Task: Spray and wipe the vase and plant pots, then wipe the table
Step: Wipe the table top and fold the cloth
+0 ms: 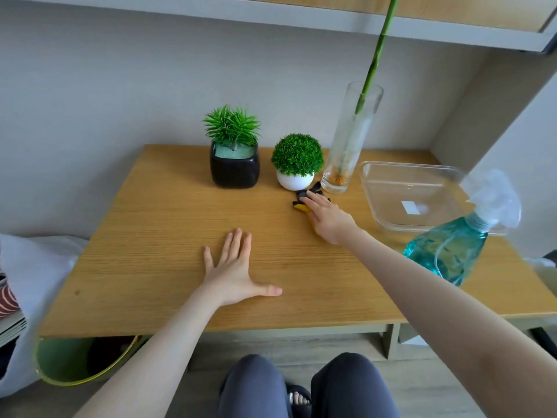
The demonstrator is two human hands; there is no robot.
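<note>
The worktop (156, 212) is wooden; its back edge meets the wall and its near edge runs above my knees. The left and centre of its surface are bare wood, giving open room from my left hand out to the left edge. The back right is crowded.

My left hand (233, 271) lies flat, palm down, on the centre of the worktop, fingers straight and spread, thumb out to the right. It holds nothing. My right arm reaches forward across the right side. My right hand (327, 217) presses down on the cloth (304, 202), fingers extended over it; the cloth's dark and yellow parts show past my fingertips.

The cloth lies on the worktop just in front of the white pot (294, 180) and close to the base of the vase (349, 137). The black pot (234, 168) stands to the left of the white pot, apart from it. The vase is tall, clear glass, with a green stem (378, 43) leaning out of it. A clear tray (376, 188) sits right of the vase. The spray bottle (449, 251) with blue liquid stands near the right front, beside my right forearm. A green bin (60, 360) stands under the left front corner.
</note>
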